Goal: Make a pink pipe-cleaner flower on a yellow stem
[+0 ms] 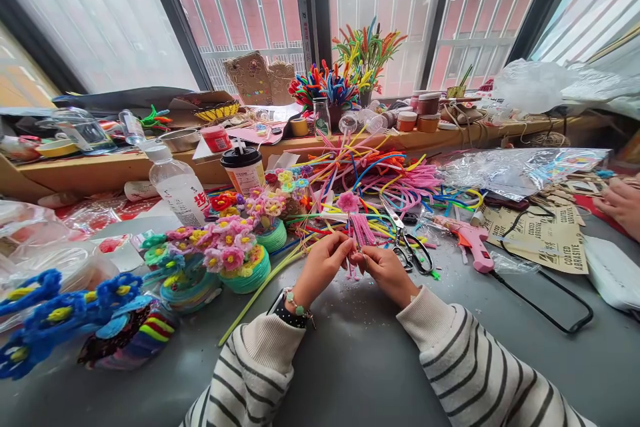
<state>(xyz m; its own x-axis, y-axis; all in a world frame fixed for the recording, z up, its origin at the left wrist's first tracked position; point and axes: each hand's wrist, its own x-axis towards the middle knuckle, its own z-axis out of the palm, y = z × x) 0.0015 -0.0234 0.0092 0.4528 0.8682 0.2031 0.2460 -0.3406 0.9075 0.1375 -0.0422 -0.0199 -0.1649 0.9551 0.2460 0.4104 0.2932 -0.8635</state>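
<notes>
My left hand [326, 265] and my right hand [387, 273] meet above the table, fingertips pinched closed. Between them runs the thin stem of a pink pipe-cleaner flower [348, 201], whose bloom rises just above my fingers. Bits of pink show under the fingertips, though the exact grip is partly hidden. Right behind my hands lies a bunch of short pink pipe cleaners [363, 229]. Black-handled scissors [407, 240] rest to the right of them, blades pointing away. Farther right is a pink hot glue gun [473, 243].
Pots of pipe-cleaner flowers [245, 270] crowd the left, with blue flowers [65, 313] nearer. Behind stand a clear bottle [177, 187] and a lidded cup [243, 170]. Loose pipe cleaners [395, 177] pile at the back. Sandpaper sheets [537, 237] and another person's hand [620, 203] are at right.
</notes>
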